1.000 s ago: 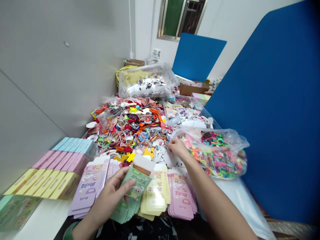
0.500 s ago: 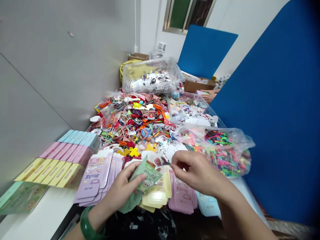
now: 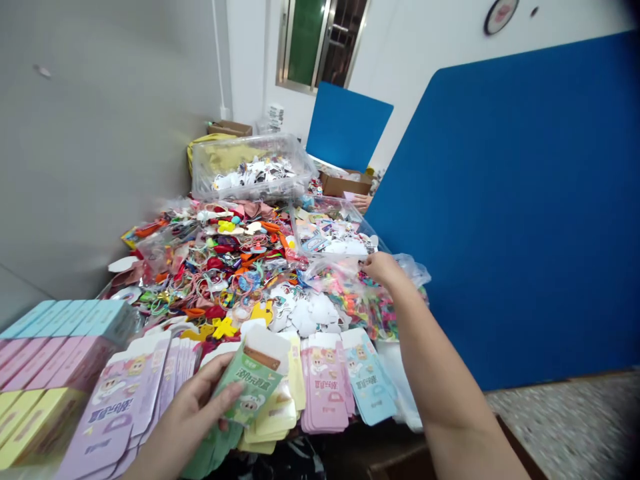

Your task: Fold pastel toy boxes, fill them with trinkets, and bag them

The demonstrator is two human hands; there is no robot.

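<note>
The left hand (image 3: pixel 203 405) holds 1 green printed cardboard box (image 3: pixel 256 385), fingers clamped on its sides, thumb across the front. The box is above the front stacks, tilted; its long axis runs away from the person and slightly right, the open end with a white flap (image 3: pixel 270 339) at the far end. 1 brown flat item (image 3: pixel 261 357) shows inside the mouth.

The right hand (image 3: pixel 383 269) is at 1 clear plastic bag of small multicoloured pieces (image 3: pixel 350 297); I cannot tell whether its fingers are apart, together or clamped on a piece.

5 stacks of flat cartons line the near edge: purple (image 3: pixel 120 407), green (image 3: pixel 215 448), yellow (image 3: pixel 274 421), pink (image 3: pixel 325 393) and light blue (image 3: pixel 369 380). At left are 3 rows of closed boxes: light blue (image 3: pixel 75 319), pink (image 3: pixel 60 361), yellow (image 3: pixel 47 417). Beyond stand 2 clear plastic bins (image 3: pixel 253 190).
</note>
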